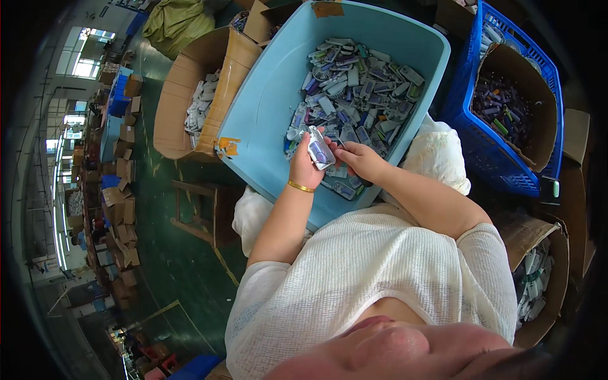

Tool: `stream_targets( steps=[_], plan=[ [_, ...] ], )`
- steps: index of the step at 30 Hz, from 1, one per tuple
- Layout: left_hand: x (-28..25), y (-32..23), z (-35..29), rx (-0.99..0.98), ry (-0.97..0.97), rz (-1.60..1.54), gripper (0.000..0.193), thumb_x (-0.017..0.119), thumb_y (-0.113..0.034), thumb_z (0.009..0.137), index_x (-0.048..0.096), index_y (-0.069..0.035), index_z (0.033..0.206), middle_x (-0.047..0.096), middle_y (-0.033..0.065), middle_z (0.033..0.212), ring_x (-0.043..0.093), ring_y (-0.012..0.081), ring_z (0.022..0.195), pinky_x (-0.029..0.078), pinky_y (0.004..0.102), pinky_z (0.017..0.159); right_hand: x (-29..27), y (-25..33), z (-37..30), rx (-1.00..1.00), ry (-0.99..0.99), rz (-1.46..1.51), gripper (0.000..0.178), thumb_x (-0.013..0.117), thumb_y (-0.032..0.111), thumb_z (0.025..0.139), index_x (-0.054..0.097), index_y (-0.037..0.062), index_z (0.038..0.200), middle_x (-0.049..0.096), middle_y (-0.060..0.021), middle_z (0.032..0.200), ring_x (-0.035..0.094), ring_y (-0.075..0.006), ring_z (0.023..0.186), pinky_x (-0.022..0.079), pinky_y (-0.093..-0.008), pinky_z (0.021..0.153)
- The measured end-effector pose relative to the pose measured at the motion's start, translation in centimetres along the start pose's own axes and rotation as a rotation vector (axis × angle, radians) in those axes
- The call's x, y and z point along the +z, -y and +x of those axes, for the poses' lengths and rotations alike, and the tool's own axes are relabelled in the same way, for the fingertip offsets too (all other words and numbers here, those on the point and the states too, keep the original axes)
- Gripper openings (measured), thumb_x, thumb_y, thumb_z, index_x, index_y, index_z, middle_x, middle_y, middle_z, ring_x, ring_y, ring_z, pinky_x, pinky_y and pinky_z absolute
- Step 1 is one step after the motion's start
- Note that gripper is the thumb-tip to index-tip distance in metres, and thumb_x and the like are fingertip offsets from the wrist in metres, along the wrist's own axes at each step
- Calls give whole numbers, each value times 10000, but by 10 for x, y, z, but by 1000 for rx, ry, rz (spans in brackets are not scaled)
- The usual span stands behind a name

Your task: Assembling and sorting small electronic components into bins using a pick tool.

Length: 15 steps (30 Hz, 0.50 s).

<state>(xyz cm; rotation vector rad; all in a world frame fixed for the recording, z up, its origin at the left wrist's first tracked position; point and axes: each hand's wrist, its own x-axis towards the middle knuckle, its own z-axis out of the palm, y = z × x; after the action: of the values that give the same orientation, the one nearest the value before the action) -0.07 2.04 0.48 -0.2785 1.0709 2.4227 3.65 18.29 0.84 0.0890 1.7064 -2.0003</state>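
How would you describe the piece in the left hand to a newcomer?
Find the big light-blue tub before the person. Over it, the left hand, gold bracelet at its wrist, holds a clear casing showing purple. Unlike similar pieces heaped in the tub, this one is in that hand.

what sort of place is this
Likely a factory or sorting workshop: a light blue tub holds many small plastic items, a blue crate with more parts stands nearby, and cardboard boxes line the left.
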Motion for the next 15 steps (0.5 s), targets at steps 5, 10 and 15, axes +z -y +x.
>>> stream_targets(
  steps=[5, 10, 15],
  plan=[
    [-9, -12, 2, 55, -85, 104, 429, 402, -405, 901, 432, -101, 1202, 566, 86, 937, 551, 194, 788, 467, 354, 679, 4, -5, -5, -324, -41, -551, 228, 428, 221, 860, 511, 14, 907, 557, -149, 803, 547, -288, 748, 445, -378, 667],
    [-6, -17, -1, 103, -25, 149, 468, 360, -419, 911, 366, -121, 1271, 555, 100, 1013, 552, 190, 787, 468, 326, 654, 10, -4, -3, -404, -73, -886, 198, 434, 187, 841, 535, 20, 873, 569, -170, 831, 553, -346, 778, 452, -426, 690],
    [1, -17, -5, 198, -27, 327, 523, 366, -446, 903, 323, -120, 1309, 547, 101, 1020, 551, 181, 791, 469, 312, 644, 12, -5, 1, -318, -41, -1023, 187, 435, 169, 817, 561, 33, 842, 586, -160, 780, 572, -330, 759, 462, -423, 672]
  ],
)
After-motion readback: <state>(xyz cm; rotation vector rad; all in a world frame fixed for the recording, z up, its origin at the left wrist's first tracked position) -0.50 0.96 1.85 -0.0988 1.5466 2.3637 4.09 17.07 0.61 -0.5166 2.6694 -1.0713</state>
